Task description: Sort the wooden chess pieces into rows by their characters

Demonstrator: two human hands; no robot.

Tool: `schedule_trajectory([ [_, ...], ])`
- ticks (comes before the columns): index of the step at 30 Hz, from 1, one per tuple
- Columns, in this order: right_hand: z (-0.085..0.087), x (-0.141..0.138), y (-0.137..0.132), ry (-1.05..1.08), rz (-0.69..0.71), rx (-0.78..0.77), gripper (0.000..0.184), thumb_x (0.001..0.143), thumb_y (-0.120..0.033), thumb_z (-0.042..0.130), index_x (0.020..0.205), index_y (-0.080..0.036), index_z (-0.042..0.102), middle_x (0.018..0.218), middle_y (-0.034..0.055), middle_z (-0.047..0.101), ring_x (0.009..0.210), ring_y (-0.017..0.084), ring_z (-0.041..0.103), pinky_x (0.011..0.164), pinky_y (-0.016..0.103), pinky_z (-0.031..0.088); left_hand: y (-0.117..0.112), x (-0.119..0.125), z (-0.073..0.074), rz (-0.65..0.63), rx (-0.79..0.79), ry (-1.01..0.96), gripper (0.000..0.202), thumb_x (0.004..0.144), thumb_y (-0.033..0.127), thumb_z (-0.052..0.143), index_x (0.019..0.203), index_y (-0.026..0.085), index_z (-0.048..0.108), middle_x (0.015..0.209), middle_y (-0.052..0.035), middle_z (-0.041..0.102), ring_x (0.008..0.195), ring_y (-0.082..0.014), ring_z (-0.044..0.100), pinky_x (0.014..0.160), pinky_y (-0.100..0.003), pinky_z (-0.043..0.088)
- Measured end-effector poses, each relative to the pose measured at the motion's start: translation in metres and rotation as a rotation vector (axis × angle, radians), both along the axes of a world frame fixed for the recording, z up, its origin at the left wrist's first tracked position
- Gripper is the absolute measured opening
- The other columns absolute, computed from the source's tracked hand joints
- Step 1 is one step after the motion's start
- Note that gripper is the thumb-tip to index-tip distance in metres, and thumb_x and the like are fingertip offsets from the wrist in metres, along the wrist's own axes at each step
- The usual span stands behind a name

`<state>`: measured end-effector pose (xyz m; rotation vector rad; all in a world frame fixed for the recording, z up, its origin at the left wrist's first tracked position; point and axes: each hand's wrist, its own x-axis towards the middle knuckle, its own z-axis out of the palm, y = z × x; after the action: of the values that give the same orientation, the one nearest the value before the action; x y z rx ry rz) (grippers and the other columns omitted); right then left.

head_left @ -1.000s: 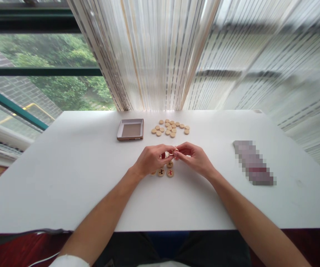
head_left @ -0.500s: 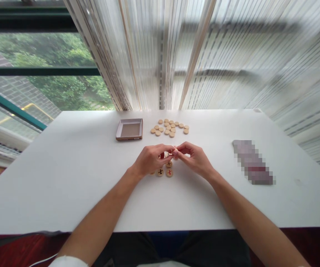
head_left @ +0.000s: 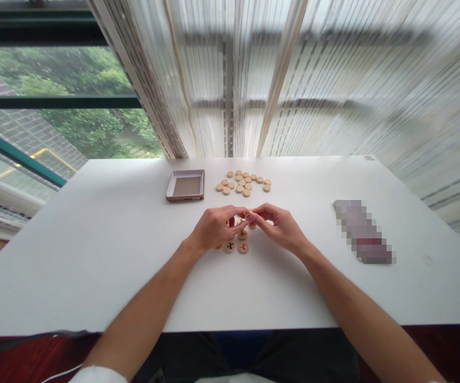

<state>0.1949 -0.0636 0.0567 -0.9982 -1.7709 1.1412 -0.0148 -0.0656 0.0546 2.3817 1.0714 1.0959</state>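
Observation:
Both hands meet over the middle of the white table (head_left: 278, 287). Between their fingertips is a small round wooden Chinese chess piece (head_left: 248, 216), mostly covered by the fingers. My left hand (head_left: 219, 226) pinches it from the left with thumb and forefinger. From the other side my right hand (head_left: 277, 226) grips it, thumb towards me. Below the hands lie several marked pieces: a black-marked piece (head_left: 230, 246), a red-marked piece (head_left: 243, 247) beside it, and another black-marked piece (head_left: 242, 234) just behind. More pieces are partly hidden under my left hand.
Beyond my hands lies a loose group of several blank-looking wooden pieces (head_left: 241, 182). An open shallow box (head_left: 186, 186) sits to their left. A pixelated flat item (head_left: 363, 232) lies on the right. Curtains (head_left: 230, 80) and a window border the table's far edge.
The held piece has shifted slightly left and turned between my fingertips. Both hands stay in almost the same place, and the pieces on the table keep their layout.

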Motion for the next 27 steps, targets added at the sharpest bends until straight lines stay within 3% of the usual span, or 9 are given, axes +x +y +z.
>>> schedule_trajectory([
  [8,-0.0040,-0.0021,-0.0005,0.045,-0.010,0.010,0.032,0.096,-0.047,0.055,0.107,-0.020,0.068,0.091,0.0066,0.075,0.079,0.020,0.072,0.076,0.036,0.059,-0.0008,0.0009,0.0023,0.015,-0.007,-0.029,0.021,0.088,0.027,0.066,0.108,0.020,0.069,0.094,-0.0026,0.075,0.060,-0.0088,0.060,0.062,-0.021,0.052],
  [14,-0.0005,-0.0037,-0.0037,0.082,0.018,0.029,0.032,0.094,-0.041,0.061,0.120,-0.023,0.062,0.100,0.0072,0.074,0.090,0.022,0.072,0.083,0.039,0.059,0.0016,-0.0003,-0.0014,0.035,-0.049,-0.089,0.026,0.088,0.028,0.068,0.112,0.020,0.068,0.096,-0.0023,0.075,0.059,-0.0077,0.059,0.061,-0.020,0.053],
  [27,0.0021,-0.0026,-0.0030,0.049,-0.012,0.092,0.033,0.091,-0.043,0.064,0.119,-0.024,0.062,0.101,0.0071,0.074,0.092,0.023,0.072,0.086,0.041,0.060,0.0020,0.0024,0.0024,0.018,-0.181,-0.198,0.031,0.091,0.038,0.064,0.115,0.019,0.069,0.096,-0.0055,0.075,0.066,-0.0106,0.064,0.059,-0.021,0.054],
])
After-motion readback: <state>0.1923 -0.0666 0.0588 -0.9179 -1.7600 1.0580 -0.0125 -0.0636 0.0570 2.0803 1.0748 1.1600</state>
